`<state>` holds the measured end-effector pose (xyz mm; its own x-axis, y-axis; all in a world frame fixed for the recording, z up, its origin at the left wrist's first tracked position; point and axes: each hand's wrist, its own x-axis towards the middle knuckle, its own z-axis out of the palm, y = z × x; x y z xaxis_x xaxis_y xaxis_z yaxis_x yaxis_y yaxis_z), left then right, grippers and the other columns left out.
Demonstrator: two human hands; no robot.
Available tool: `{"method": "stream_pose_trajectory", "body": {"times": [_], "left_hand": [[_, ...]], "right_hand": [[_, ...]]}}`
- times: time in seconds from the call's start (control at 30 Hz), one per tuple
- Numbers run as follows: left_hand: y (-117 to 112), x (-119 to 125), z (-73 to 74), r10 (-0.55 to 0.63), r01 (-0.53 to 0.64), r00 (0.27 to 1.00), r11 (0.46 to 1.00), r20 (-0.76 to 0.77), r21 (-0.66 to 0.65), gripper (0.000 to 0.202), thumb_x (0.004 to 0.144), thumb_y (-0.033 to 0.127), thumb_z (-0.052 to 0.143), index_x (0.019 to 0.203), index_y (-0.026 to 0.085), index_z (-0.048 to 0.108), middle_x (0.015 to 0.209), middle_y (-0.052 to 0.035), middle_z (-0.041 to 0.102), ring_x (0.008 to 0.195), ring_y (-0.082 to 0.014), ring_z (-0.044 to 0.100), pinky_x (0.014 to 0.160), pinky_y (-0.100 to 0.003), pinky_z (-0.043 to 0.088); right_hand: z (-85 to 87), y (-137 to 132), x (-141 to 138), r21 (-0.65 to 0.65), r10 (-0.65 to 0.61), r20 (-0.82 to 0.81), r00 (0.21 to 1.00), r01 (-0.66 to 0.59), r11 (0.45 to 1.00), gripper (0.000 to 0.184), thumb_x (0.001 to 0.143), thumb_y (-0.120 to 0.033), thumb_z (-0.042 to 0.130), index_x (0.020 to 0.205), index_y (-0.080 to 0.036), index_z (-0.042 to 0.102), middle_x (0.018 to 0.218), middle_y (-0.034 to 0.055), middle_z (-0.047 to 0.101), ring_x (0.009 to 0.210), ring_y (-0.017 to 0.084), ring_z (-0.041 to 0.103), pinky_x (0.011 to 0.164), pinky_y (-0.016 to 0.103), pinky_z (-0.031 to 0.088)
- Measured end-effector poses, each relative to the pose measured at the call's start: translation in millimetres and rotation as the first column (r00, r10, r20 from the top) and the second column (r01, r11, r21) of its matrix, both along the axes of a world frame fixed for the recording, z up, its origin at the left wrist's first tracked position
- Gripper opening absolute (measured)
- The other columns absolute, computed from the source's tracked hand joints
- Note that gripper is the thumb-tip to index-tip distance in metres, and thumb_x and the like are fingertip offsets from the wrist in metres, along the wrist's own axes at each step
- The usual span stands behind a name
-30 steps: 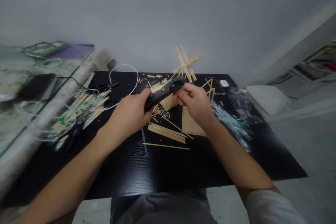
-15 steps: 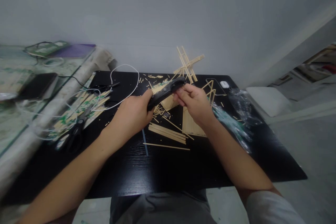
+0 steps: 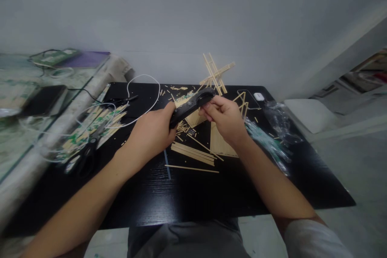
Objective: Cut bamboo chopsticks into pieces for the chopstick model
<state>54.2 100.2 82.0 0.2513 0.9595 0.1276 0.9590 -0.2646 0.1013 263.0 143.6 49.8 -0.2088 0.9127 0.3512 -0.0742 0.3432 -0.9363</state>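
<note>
My left hand (image 3: 152, 129) is wrapped round the near end of a long black handheld tool (image 3: 188, 109) with a rounded far end; I cannot tell its exact kind. At that far end, the bent fingers of my right hand (image 3: 223, 116) pinch against the tool, and anything small between the fingertips is hidden. Both hands are above the black table (image 3: 193, 197). Behind the tool stands a model of thin wooden sticks with crossed blades (image 3: 216, 73). Below the hands lie several loose wooden sticks (image 3: 192, 154) and a flat stick panel (image 3: 220, 143).
Black-handled scissors (image 3: 88, 151) rest by wrapped chopsticks (image 3: 104, 123) at the left, with a white cable (image 3: 159, 88) looping behind. Clear plastic wrappers (image 3: 267, 141) and a white earbud case (image 3: 259, 96) lie at the right. Cut stick bits (image 3: 182, 128) are scattered mid-table. A white stool (image 3: 308, 116) stands beyond.
The tool has turned slightly in my hands, showing more of its side and rounded end. Both hands stay in nearly the same place.
</note>
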Motion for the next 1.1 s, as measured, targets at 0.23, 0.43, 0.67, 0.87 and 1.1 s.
{"method": "stream_pose_trajectory", "body": {"times": [0.23, 0.43, 0.67, 0.87, 1.1], "left_hand": [[-1.4, -0.3, 1.1, -0.04, 0.04, 0.999, 0.999, 0.036, 0.013, 0.022, 0.096, 0.028, 0.052, 0.115, 0.018, 0.056, 0.1, -0.013, 0.074, 0.084, -0.0307, 0.072, 0.066, -0.037, 0.047], [-1.8, -0.6, 0.6, -0.048, 0.047, 0.997, 0.999, 0.062, 0.022, 0.022, 0.096, 0.028, 0.052, 0.115, 0.017, 0.056, 0.103, -0.0132, 0.073, 0.088, -0.0294, 0.071, 0.071, -0.037, 0.05], [-1.4, -0.8, 0.0, -0.076, 0.074, 0.994, 0.997, 0.083, 0.025, 0.022, 0.094, 0.025, 0.055, 0.115, 0.017, 0.056, 0.103, -0.0133, 0.073, 0.088, -0.03, 0.071, 0.071, -0.037, 0.049], [-1.4, -0.3, -0.1, -0.023, 0.023, 1.0, 1.0, 0.016, -0.009, 0.021, 0.097, 0.025, 0.051, 0.116, 0.018, 0.056, 0.091, -0.0109, 0.075, 0.079, -0.0293, 0.072, 0.066, -0.035, 0.045], [-2.1, -1.2, 0.7, -0.091, 0.09, 0.991, 0.996, 0.096, 0.011, 0.021, 0.098, 0.027, 0.052, 0.117, 0.018, 0.054, 0.106, -0.0126, 0.073, 0.091, -0.0288, 0.072, 0.072, -0.036, 0.049]], "right_hand": [[1.5, -0.3, -1.1, 0.016, -0.021, -0.004, 1.0, 0.021, 1.0, 0.033, 0.088, -0.053, 0.08, 0.088, -0.021, 0.076, 0.076, 0.0015, 0.074, 0.061, 0.01, 0.056, 0.057, 0.025, 0.046], [1.1, 0.1, -0.4, -0.013, -0.047, 0.009, 0.999, 0.048, 0.999, 0.03, 0.086, -0.051, 0.082, 0.088, -0.022, 0.076, 0.08, 0.0022, 0.075, 0.071, 0.013, 0.065, 0.061, 0.027, 0.05], [-0.4, 1.3, -0.1, -0.021, -0.05, -0.016, 0.999, 0.049, 0.999, 0.026, 0.084, -0.046, 0.084, 0.085, -0.022, 0.077, 0.078, 0.0023, 0.077, 0.073, 0.015, 0.069, 0.062, 0.027, 0.051], [-1.2, 1.2, -0.7, -0.017, -0.077, -0.007, 0.997, 0.077, 0.997, 0.025, 0.083, -0.045, 0.084, 0.086, -0.021, 0.076, 0.077, 0.0023, 0.076, 0.072, 0.015, 0.07, 0.061, 0.028, 0.052], [2.8, -0.8, -0.5, -0.001, -0.066, -0.033, 0.997, 0.066, 0.998, 0.021, 0.083, -0.04, 0.086, 0.084, -0.022, 0.075, 0.079, 0.0022, 0.077, 0.074, 0.015, 0.071, 0.064, 0.028, 0.054]]}}
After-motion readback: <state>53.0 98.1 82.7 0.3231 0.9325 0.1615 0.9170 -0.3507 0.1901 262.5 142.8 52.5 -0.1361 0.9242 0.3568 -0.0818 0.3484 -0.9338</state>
